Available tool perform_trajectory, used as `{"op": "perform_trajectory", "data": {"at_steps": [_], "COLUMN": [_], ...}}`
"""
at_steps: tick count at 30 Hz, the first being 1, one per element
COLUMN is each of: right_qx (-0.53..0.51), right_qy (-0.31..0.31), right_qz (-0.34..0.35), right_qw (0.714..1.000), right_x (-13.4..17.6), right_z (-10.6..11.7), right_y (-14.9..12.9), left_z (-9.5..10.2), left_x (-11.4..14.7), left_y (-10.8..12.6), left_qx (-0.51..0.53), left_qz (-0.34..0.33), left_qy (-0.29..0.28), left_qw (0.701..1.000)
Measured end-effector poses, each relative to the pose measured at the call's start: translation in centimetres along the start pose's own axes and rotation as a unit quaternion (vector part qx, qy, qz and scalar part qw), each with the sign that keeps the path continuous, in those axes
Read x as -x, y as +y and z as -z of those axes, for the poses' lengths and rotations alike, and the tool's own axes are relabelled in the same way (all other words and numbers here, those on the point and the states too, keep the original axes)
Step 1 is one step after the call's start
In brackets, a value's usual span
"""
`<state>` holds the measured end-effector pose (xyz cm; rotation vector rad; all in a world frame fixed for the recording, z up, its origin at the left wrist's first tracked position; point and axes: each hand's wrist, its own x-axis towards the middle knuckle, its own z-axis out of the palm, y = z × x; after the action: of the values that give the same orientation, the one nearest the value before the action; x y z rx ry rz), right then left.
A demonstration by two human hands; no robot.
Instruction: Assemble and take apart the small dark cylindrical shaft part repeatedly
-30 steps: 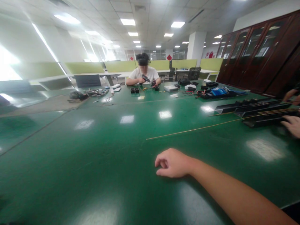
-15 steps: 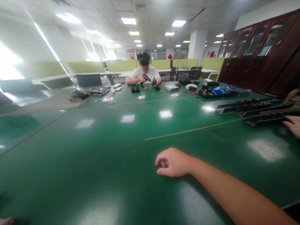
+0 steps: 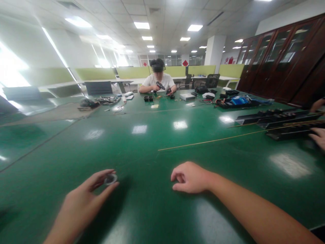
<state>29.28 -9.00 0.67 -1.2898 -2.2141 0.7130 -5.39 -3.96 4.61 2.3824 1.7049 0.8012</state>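
Note:
My left hand [image 3: 87,196] is over the near left part of the green table, its thumb and fingers closed on a small round grey object [image 3: 110,179]. That object has a pale rim and a darker middle; blur hides its exact kind. Resting on the tabletop to the right, my right hand [image 3: 189,178] has loosely curled fingers, with a gap between them and the thumb and nothing held. Beyond it lies a long thin brass-coloured rod [image 3: 203,142], not touched by either of my hands.
Across the table a person [image 3: 158,81] holds a power drill [image 3: 160,85]. At right, another person's hand [image 3: 318,137] is by several black metal channels [image 3: 289,132]. A blue item [image 3: 240,100] lies among tools at the far right, and wires and parts [image 3: 109,99] lie far left.
My left hand has come in from the lower left corner with the small round grey object in its grip. My right hand has stayed in nearly the same place.

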Motion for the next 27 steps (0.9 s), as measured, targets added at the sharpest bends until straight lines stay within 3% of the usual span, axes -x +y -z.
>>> {"op": "perform_trajectory", "data": {"at_steps": [3, 6, 9, 14, 19, 27], "right_qx": [-0.023, -0.033, -0.026, -0.020, -0.003, -0.001], "right_qy": [0.008, 0.024, 0.033, 0.029, 0.022, 0.018], "right_qz": [-0.005, -0.018, -0.016, -0.005, 0.004, 0.003], "right_qw": [1.000, 0.999, 0.999, 0.999, 1.000, 1.000], "right_x": [0.0, 0.1, 0.0, -0.1, -0.1, 0.0], "right_z": [0.0, 0.1, 0.1, 0.0, -0.1, -0.2], "right_y": [0.2, 0.5, 0.6, 0.6, 0.6, 0.7], "left_z": [-4.0, -7.9, -10.4, -10.8, -10.0, -10.6], "left_x": [-1.6, -2.6, -2.8, -2.3, -2.1, -2.2], "left_y": [4.6, 9.4, 11.8, 11.2, 10.8, 10.8], "left_qx": [0.102, 0.194, 0.270, 0.317, 0.327, 0.321], "left_qz": [-0.059, -0.106, -0.116, -0.116, -0.105, -0.079], "left_qy": [-0.097, -0.118, -0.143, -0.183, -0.198, -0.200], "left_qw": [0.988, 0.968, 0.945, 0.923, 0.918, 0.922]}}
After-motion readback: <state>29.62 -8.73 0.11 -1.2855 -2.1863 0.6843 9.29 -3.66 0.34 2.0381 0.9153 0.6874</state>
